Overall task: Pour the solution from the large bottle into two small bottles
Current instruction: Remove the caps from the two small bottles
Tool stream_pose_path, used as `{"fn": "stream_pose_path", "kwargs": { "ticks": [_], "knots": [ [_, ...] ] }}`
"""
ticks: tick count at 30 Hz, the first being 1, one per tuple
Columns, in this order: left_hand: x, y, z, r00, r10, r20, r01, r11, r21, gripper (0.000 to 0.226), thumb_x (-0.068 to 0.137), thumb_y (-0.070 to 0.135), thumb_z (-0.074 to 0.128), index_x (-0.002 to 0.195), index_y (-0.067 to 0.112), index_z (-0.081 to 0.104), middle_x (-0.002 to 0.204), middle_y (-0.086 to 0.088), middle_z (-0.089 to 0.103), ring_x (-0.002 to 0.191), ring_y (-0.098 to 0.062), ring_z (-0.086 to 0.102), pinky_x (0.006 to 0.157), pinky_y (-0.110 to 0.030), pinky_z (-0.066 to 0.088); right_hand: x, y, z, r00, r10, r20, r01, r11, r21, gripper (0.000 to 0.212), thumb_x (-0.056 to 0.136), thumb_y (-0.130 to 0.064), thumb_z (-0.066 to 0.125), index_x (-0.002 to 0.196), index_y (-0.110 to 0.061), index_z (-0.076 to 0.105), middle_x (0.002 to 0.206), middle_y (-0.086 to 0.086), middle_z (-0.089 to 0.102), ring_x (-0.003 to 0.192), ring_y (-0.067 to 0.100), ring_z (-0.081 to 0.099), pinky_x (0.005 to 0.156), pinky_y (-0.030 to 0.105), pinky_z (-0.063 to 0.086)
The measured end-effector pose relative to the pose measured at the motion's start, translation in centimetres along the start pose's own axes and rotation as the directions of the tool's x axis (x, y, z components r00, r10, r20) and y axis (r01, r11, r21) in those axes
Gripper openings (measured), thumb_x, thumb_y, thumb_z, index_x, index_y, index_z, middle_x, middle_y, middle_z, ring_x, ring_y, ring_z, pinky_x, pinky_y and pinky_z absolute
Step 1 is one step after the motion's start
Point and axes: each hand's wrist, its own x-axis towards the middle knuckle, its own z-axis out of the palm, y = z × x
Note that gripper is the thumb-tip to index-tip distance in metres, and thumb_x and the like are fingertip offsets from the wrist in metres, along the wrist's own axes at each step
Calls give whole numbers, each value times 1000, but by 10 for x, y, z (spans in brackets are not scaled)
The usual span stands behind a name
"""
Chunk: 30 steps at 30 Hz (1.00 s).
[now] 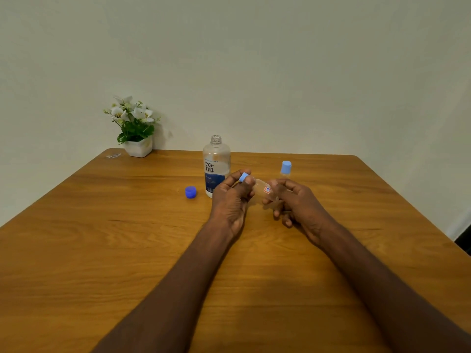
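Left hand point(230, 197) fingers point(246, 187) pinch the light-blue cap point(244, 177) of a small bottle point(263, 189), frame centre. Right hand point(295, 202) fingers curl around the bottle's clear body, holding it tilted, cap end pointing up-left. Cap looks still seated on the neck; can't tell how far it is unscrewed.

Step in hand, as I judge it: uncapping the first small bottle. To do it well: keep the right-hand grip firm but not squeezing, since the thin clear plastic likely flexes. Twist the cap with the left fingertips only, and bring the bottle upright before the cap comes free. Park the cap on the desk point(127, 250) near the other one so it doesn't roll off.

Large bottle point(216, 165) stands upright just behind the left hand, neck open, its dark-blue cap point(190, 192) lying on the desk to its left. Liquid level not readable. Elbows should stay clear of it, as an open bottle tips easily. Second small bottle point(285, 170) stands capped behind the right hand, centre right.

Flower pot point(137, 146) sits at the desk's far edge, upper left.
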Motion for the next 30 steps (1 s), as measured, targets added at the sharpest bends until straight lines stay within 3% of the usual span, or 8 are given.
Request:
{"fn": "stream_pose_path", "kwargs": {
  "ticks": [4,8,11,14,19,21,25,30],
  "knots": [
    [-1,0,0,1000,14,8,-14,1000,8,34,92,-1,69,126,1,67,99,-8,72,88,-14,65,68,-22,55,1,2,-1,999,45,4,-45,999,4,43,101,-52,57,121,-15,69,93,15,78,59,14,60,41,21,41],
    [-1,0,0,1000,4,7,-4,1000,6,29,91,-2,69,120,4,69,97,-9,72,84,-13,67,64,-21,56,1,5,-5,1000,3,-28,-3,1000,6,25,95,-30,75,117,-20,74,97,6,77,65,14,60,43,22,42],
    [-1,0,0,1000,3,8,-3,1000,-1,27,92,-2,68,118,6,69,97,-9,72,84,-13,67,64,-21,56,1,3,-3,1000,8,-27,-7,1000,16,33,92,-39,77,119,-22,75,107,7,78,66,14,62,43,23,43],
    [-1,0,0,1000,16,11,-16,1000,8,30,91,-1,69,121,5,69,96,-8,72,84,-13,67,65,-21,56,1,1,-1,999,44,-7,-44,999,-6,48,94,-58,62,118,-19,74,99,13,80,60,13,63,42,22,43],
    [0,0,-1,1000,8,4,-8,1000,14,30,92,0,69,121,6,69,105,-10,72,91,-15,66,65,-20,57,1,5,-4,1000,5,-18,-6,1000,-10,33,91,-34,79,119,-18,72,91,3,76,66,14,60,43,24,42],
    [0,0,-1,1000,4,3,-4,1000,14,31,92,-1,69,122,6,69,106,-11,71,91,-15,66,65,-20,57,2,4,-4,1000,6,-13,-6,1000,-6,35,91,-35,79,121,-20,71,97,4,77,67,14,61,43,24,43],
    [1,-1,-2,1000,12,7,-12,1000,9,31,92,-1,69,122,5,68,100,-9,72,88,-14,66,65,-21,56,2,2,-1,999,41,-2,-41,999,-19,40,101,-51,59,120,-18,70,98,13,79,60,13,63,41,21,43],
    [2,-2,-3,1000,12,20,-12,1000,14,34,92,-2,69,125,3,66,100,-9,71,87,-14,66,66,-22,56,1,6,-4,1000,15,-3,-15,1000,-8,31,94,-27,77,121,-14,68,89,3,76,65,12,61,41,22,41]
  ]
}}
